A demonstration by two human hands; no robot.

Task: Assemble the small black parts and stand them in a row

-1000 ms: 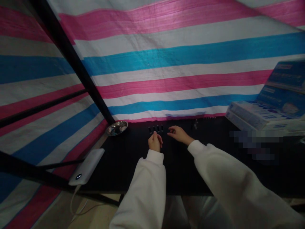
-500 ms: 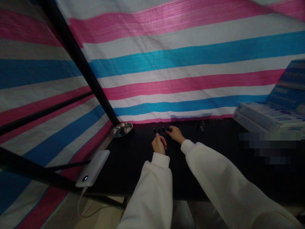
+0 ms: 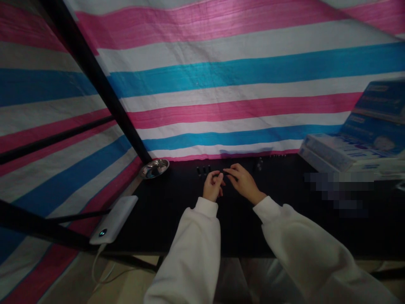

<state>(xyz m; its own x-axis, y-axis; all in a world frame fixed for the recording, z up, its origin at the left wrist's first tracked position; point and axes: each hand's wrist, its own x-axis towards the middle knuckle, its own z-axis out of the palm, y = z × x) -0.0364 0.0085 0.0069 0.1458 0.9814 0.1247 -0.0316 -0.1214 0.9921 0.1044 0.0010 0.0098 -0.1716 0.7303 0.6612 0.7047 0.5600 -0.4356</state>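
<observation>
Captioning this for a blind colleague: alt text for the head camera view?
The left hand and right hand, in white sleeves, reach together over a black table, just short of a row of small dark upright pieces. A steel dish and white power bank sit left, boxes right, before striped tarpaulin.

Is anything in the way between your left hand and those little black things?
Nothing visible stands in the way: the left hand is right beside the small black pieces on the black tabletop.

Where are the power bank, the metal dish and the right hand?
Power bank (image 3: 114, 220): head view, white top face.
Metal dish (image 3: 154, 169): head view, inner bowl.
Right hand (image 3: 243, 183): head view, back of the hand.
</observation>
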